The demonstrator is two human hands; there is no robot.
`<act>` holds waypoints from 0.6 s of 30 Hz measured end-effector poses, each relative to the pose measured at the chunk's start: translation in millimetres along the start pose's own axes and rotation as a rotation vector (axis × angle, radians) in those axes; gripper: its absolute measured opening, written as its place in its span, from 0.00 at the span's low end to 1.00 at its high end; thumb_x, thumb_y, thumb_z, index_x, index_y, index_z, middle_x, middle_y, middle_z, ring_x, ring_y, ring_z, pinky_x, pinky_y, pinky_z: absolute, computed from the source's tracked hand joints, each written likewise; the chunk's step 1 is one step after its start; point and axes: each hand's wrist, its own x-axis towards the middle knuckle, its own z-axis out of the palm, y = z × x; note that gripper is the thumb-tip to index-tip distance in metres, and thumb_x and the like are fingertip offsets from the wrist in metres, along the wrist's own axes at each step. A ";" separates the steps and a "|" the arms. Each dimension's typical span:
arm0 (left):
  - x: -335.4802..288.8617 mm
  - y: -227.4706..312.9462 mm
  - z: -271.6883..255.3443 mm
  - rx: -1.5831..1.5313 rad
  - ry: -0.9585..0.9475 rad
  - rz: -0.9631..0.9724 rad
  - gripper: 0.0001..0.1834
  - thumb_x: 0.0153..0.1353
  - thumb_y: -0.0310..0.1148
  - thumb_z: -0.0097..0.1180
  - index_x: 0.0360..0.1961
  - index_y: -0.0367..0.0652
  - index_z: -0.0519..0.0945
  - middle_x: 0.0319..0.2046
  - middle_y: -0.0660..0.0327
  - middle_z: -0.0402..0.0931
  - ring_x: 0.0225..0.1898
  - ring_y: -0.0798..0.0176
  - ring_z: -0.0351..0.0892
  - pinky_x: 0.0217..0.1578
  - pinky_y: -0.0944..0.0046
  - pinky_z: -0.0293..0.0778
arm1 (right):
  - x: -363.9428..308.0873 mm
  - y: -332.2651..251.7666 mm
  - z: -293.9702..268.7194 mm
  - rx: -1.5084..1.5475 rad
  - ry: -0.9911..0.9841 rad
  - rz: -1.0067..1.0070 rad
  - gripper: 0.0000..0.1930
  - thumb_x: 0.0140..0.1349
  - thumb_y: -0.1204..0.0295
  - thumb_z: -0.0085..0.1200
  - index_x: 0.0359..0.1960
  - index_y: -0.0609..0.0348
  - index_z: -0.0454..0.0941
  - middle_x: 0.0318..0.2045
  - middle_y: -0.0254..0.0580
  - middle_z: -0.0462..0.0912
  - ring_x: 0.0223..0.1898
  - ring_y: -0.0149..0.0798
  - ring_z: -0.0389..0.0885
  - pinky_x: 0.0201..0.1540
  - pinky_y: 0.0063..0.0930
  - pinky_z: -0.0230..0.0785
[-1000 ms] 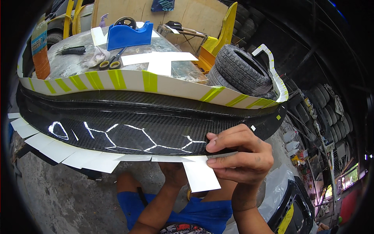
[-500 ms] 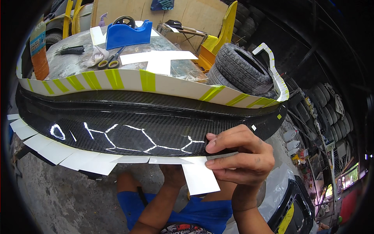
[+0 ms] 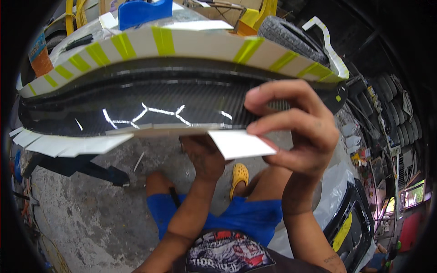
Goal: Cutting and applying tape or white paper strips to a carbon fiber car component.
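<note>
A glossy black carbon-fibre panel (image 3: 182, 93) spans the view, with bright angular light reflections on it. Overlapping white strips (image 3: 75, 144) hang from its near edge. My right hand (image 3: 302, 120) is at the right part of that edge, its fingers closed on a white strip (image 3: 241, 144) that sticks out toward me. The index fingertip rests on or just over the panel's glossy face. Under the edge, left of that strip, is my left hand (image 3: 205, 157); its fingers are hidden. Along the far edge stands a white band (image 3: 141, 43) held with yellow-green tape pieces.
Beyond the panel, a worktable carries a blue tape dispenser (image 3: 144, 14) and a white sheet (image 3: 200, 26). A tyre (image 3: 291, 38) lies behind at the right. A dark stand leg (image 3: 98, 170) reaches out below the left side. Lower right is a black part (image 3: 353, 223) with plastic sheeting.
The view has tilted down, so the panel sits higher and the scissors are out of sight. My right hand still grips the strip, which now looks flatter. My left hand stays underneath.
</note>
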 end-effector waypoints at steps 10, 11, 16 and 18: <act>52.2 43.1 -21.5 -0.185 0.218 0.185 0.20 0.55 0.22 0.70 0.48 0.53 0.83 0.44 0.56 0.80 0.41 0.43 0.81 0.42 0.49 0.75 | -6.8 3.2 -3.0 0.062 -0.077 0.015 0.18 0.46 0.85 0.57 0.42 0.71 0.87 0.56 0.60 0.80 0.53 0.48 0.86 0.58 0.41 0.81; 50.4 41.7 -21.9 -0.205 0.171 0.169 0.22 0.55 0.23 0.70 0.51 0.51 0.81 0.46 0.57 0.80 0.44 0.47 0.81 0.44 0.51 0.75 | -7.3 2.0 -3.7 0.069 -0.071 0.023 0.19 0.46 0.87 0.54 0.42 0.71 0.87 0.56 0.61 0.80 0.53 0.49 0.86 0.59 0.41 0.80; 60.8 68.7 -26.1 -1.215 0.189 -0.444 0.29 0.55 0.36 0.76 0.54 0.35 0.77 0.52 0.53 0.74 0.55 0.54 0.78 0.56 0.54 0.74 | -8.9 4.9 0.0 0.082 -0.039 0.010 0.24 0.44 0.89 0.46 0.43 0.72 0.87 0.56 0.61 0.81 0.53 0.50 0.87 0.59 0.40 0.80; 59.3 62.5 -21.2 -1.045 0.163 -0.333 0.28 0.57 0.35 0.75 0.55 0.35 0.78 0.53 0.52 0.73 0.54 0.53 0.78 0.55 0.54 0.75 | -9.5 5.9 -2.6 0.052 -0.035 -0.020 0.25 0.42 0.89 0.45 0.43 0.71 0.88 0.55 0.59 0.82 0.52 0.49 0.88 0.57 0.38 0.81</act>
